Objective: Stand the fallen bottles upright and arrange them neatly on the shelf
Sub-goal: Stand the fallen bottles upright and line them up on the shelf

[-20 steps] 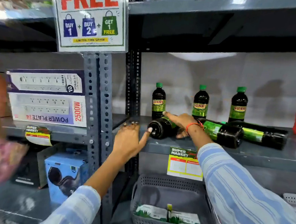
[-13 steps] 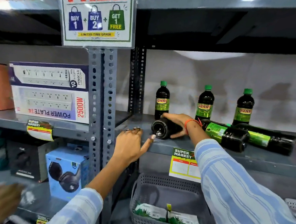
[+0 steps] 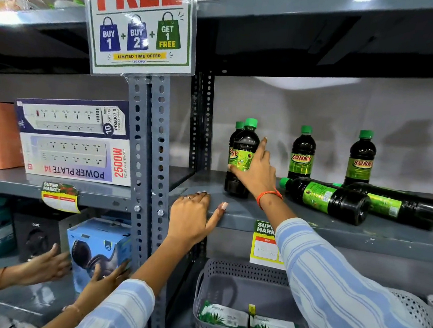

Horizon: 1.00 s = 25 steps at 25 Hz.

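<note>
right hand holds upright bottle, hiding rear bottle.

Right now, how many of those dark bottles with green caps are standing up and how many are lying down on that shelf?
Standing: 4 – one behind the held one, the one in the right hand at, the middle one, the right one
Lying down: 2 – the nearer one, the farther one
Total: 6 bottles
</note>
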Tool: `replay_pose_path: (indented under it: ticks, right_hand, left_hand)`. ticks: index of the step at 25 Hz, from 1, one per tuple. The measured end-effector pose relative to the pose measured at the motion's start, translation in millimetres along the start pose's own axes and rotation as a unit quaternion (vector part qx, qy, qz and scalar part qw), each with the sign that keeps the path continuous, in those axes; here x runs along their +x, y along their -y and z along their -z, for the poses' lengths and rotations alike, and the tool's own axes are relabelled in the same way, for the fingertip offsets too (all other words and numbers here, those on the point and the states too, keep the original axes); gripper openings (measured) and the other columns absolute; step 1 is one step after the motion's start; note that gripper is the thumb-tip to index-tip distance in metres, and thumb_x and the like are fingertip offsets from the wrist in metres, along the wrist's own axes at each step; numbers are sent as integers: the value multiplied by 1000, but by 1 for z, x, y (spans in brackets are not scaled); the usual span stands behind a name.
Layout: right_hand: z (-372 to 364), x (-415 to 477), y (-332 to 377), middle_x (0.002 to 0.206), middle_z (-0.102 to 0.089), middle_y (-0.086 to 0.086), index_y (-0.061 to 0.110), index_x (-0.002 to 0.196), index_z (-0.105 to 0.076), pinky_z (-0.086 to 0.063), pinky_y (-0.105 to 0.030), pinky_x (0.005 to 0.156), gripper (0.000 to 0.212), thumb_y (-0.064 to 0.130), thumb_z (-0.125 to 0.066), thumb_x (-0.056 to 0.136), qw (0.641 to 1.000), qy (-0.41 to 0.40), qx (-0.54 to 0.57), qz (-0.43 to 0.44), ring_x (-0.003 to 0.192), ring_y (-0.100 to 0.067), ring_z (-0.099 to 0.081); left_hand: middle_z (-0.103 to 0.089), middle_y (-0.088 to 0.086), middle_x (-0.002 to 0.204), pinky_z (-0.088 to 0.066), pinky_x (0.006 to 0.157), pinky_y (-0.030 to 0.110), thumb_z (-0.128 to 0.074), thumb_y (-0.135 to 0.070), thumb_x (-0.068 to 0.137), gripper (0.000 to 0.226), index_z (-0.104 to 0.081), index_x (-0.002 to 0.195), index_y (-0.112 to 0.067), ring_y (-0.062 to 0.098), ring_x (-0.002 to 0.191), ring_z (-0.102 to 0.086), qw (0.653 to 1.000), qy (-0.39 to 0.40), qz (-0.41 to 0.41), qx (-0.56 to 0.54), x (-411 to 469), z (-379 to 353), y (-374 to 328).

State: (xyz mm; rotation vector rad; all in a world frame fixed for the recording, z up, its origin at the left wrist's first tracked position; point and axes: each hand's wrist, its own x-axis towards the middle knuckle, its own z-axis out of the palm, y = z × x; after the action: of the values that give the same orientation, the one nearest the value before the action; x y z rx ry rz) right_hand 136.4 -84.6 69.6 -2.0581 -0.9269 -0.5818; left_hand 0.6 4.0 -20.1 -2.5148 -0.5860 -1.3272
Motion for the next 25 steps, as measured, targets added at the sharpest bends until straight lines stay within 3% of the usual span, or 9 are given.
replay_pose_path:
  ticks: [6, 11, 18, 21, 25]
  right_hand:
    - [-13, -8, -2, 134, -44, -15, 6, 153, -1, -51, -47, 81, 117, 59, -69, 73, 997, -36, -45, 48, 106, -39, -60]
    - [-17, -7, -7, 134, -47, -20, 2, 147, -19, -48, -46, 92, 119, 63, -76, 62, 1000, 3, -6, -30, 118, -39, -55]
    - [-17, -3, -12, 133, -55, -22, 1, 149, -9, -45, -42, 99, 113, 40, -79, 69, 990, 74, 108, -56, 123, -38, -53]
    - [-21, -4, -12, 129, -58, -18, 5, 144, -22, -46, -39, 98, 102, 40, -79, 68, 984, 112, 129, -58, 121, -35, -55]
    - [-28, -3, -13, 130, -46, -17, 4, 136, -36, -43, -38, 101, 101, 47, -85, 59, 985, 122, 106, -61, 121, -34, -49]
  left_hand:
    - [-71, 10, 78, -46, 60, 33, -22, -56, 92, 65, -65, 80, -8, 29, 70, -66, 1000, 9, 4, 12, 0, 0, -1]
    - [-71, 12, 83, -48, 65, 36, -19, -57, 93, 70, -66, 88, -5, 31, 76, -65, 1000, -3, 8, 13, -4, -2, 1]
    - [-67, 10, 78, -43, 63, 37, -14, -54, 96, 69, -62, 81, -7, 31, 71, -60, 998, -48, 31, 23, -11, -6, 2]
    - [-65, 9, 77, -42, 63, 37, -14, -53, 97, 67, -60, 80, -7, 30, 71, -58, 998, -57, 27, 8, -12, -6, 3]
    - [-64, 8, 78, -38, 64, 37, -13, -53, 97, 67, -60, 80, -8, 28, 72, -57, 998, -58, 17, 1, -13, -6, 6]
